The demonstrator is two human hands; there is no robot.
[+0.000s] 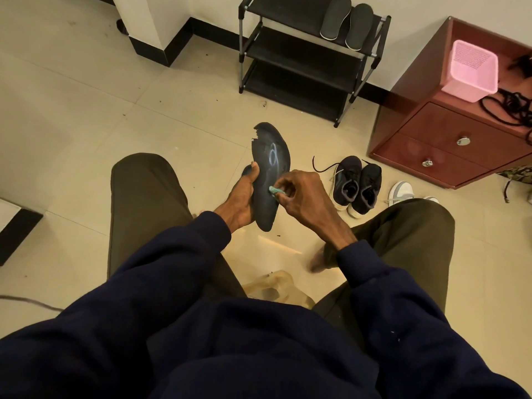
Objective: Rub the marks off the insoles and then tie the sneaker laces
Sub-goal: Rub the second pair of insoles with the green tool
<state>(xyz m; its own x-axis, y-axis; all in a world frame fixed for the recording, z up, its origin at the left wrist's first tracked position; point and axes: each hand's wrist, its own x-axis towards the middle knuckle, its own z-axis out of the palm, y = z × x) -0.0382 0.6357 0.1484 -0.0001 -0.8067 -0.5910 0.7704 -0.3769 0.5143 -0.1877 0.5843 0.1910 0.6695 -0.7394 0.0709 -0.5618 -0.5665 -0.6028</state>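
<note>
Head view. Grips dark insole (267, 180) in left hand (241, 198); pinches small teal eraser (275, 191) in right hand (302, 197), pressed on insole below white mark (273, 156).

Dark torn-toed insole (266, 180) upright, pale loop mark; teal eraser (275, 191) touching it; sneakers (368, 180) untied.

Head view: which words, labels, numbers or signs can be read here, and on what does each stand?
"a", perhaps; a pale hand-drawn loop, not certain: on the dark insole held by the left hand.
No print is readable on the sneakers or the pink basket.
</note>
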